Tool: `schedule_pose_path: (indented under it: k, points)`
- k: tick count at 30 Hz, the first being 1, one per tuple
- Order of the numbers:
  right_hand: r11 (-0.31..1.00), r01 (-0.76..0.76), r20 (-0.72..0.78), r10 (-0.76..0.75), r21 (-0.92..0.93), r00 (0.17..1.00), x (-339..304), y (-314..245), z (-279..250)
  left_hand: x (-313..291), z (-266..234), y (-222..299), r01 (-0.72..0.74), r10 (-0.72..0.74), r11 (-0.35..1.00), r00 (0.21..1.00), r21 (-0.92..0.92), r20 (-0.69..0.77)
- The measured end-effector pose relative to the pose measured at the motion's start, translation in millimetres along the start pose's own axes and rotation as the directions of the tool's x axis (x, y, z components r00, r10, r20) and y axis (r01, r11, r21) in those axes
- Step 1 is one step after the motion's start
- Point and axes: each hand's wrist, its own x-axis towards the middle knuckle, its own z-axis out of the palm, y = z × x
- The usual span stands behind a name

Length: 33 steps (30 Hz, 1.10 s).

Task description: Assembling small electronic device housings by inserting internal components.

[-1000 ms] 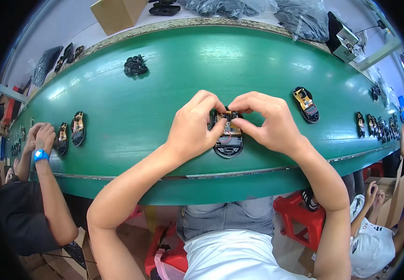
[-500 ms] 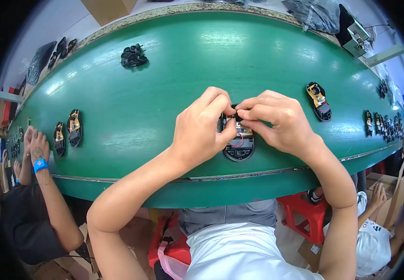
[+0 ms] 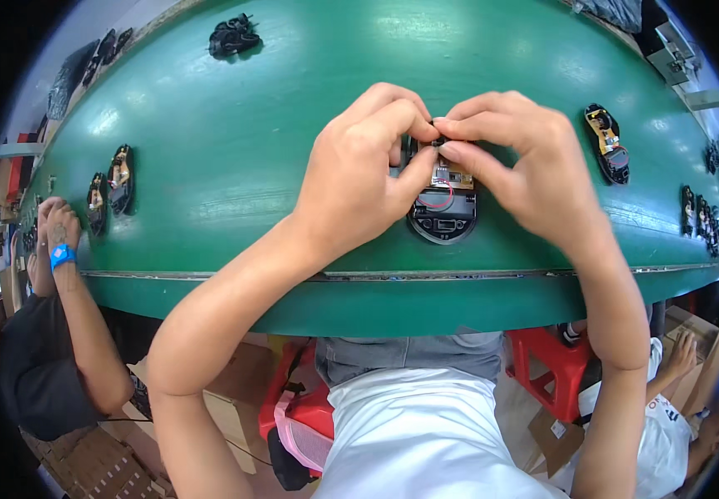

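An open black computer mouse base [image 3: 444,228] lies on the green table in front of me, with a board and a red wire showing inside. My left hand [image 3: 359,166] is closed in a pinch at its far end, thumb against fingertips. From the other side my right hand [image 3: 538,162] pinches at the same spot. A small dark part [image 3: 437,141] shows between the fingertips of both hands; its kind is mostly hidden. The fingers also cover the far end of the mouse base.
Open mouse bases lie at the left [image 3: 121,179] and right [image 3: 607,143], with several more [image 3: 709,220] at the far right. Black parts [image 3: 233,37] are heaped at the back. A co-worker's hand [image 3: 62,224] is at the left edge. A red stool [image 3: 542,374] stands below the table.
The whole view has shifted, so the table appears higher. Both hands stay at the mouse base, their fingertips now farther toward its far end, and the left thumb has straightened.
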Motion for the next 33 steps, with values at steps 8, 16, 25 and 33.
schedule_pose_path:
  k: [8, 16, 25, 33]
  points:
    - [0.999, 0.028, -0.083, -0.03, -0.019, 0.996, -7, -16, 0, -11, -34, -3, -0.033, 0.047, 0.992, 0.993, 0.122, -0.111]
    - [0.954, 0.261, 0.262, -0.216, -0.151, 0.941, -28, -45, 0, -66, -163, -55, 0.15, 0.116, 0.665, 0.947, 0.731, -0.3]
    - [0.906, -0.027, 0.03, 0.044, -0.422, 0.999, -62, 0, -63, -133, -235, -78, 0.69, -0.336, 0.282, 0.721, 0.666, -0.606]
    - [0.964, 0.228, 0.055, -0.222, -0.136, 0.973, 35, -24, -9, -111, -152, -29, 0.565, -0.293, 0.381, 0.825, 0.732, -0.484]
